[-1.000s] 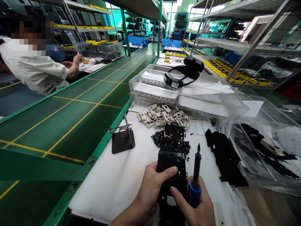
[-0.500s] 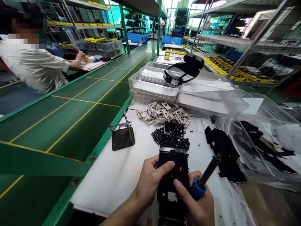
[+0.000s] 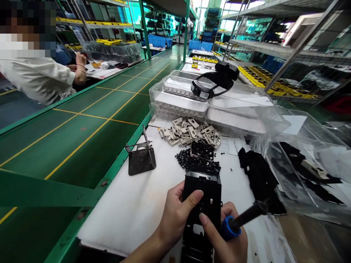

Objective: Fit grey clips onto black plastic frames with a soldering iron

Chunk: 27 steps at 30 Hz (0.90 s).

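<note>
A long black plastic frame (image 3: 204,190) with small cut-outs is held over the worktable, its clear far edge pointing away from me. My left hand (image 3: 175,208) grips its left side, thumb pressed on the face. On the right side, my right hand (image 3: 226,233) also has its thumb on the frame. A soldering iron (image 3: 230,227) with a blue collar and a dark barrel is tucked in this same hand, tip pointing up and right; its handle is mostly hidden. Just beyond the frame lies a heap of small black parts (image 3: 183,159), partly in a small box.
Left of my hands stands a bent metal stand (image 3: 142,160). Beige plastic parts (image 3: 189,131) are piled behind; clear trays (image 3: 175,98) carry a black headband magnifier (image 3: 203,91). Black sheets (image 3: 259,179) lie right. A green conveyor (image 3: 90,128) runs along the left, with a co-worker (image 3: 38,76) beyond.
The soldering iron has tilted lower, its tip swinging right and down. The frame has turned slightly in my hands. The co-worker's hand has moved left.
</note>
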Tool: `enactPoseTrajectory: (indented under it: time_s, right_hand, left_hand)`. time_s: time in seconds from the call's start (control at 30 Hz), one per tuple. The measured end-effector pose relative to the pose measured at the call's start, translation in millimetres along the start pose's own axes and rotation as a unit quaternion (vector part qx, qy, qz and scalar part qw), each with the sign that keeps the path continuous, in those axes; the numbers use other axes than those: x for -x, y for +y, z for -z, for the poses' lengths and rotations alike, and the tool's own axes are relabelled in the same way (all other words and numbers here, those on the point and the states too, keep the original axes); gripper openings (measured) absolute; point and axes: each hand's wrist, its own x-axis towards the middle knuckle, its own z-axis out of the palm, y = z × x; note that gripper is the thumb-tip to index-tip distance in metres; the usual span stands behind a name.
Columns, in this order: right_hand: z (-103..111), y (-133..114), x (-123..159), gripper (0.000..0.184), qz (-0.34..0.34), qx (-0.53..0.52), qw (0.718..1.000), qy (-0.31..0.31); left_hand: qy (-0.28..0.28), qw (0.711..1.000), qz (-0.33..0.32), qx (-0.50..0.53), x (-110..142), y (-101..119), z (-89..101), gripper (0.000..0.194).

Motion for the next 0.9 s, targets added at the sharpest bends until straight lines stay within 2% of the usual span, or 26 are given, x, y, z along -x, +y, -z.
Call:
enactPoseTrajectory:
  time_s: [0.1,0.23,0.4,0.53,0.67,0.9]
  right_hand:
    - [1.4,-2.5,1.0,0.046,0.004,0.044,0.999,0.025]
    - [0.4,-3.5,-2.9,0.046,0.001,0.017,1.000,0.005]
    - [0.6,13.4,-14.4,0.042,-0.008,-0.011,1.000,-0.019]
    - [3.0,24.9,-20.6,0.042,-0.066,-0.085,0.992,-0.061]
    - [6.0,22.4,-17.0,0.044,-0.075,-0.146,0.984,-0.073]
    - [8.3,7.2,-11.2,0.051,-0.049,-0.091,0.994,-0.041]
  left_hand:
    - [-0.017,1.000,0.000,-0.012,-2.5,-1.8,0.7,0.030]
    - [-0.010,1.000,0.020,-0.001,-9.3,-13.3,4.0,0.032]
    - [-0.004,0.997,0.065,0.044,-18.3,-27.1,10.3,0.036]
    - [0.001,0.995,0.087,0.042,-18.6,-20.6,12.3,0.037]
    - [0.009,0.997,0.080,-0.001,-11.2,-7.0,6.5,0.040]
    - [-0.007,0.996,0.083,0.024,-8.2,-11.8,3.9,0.042]
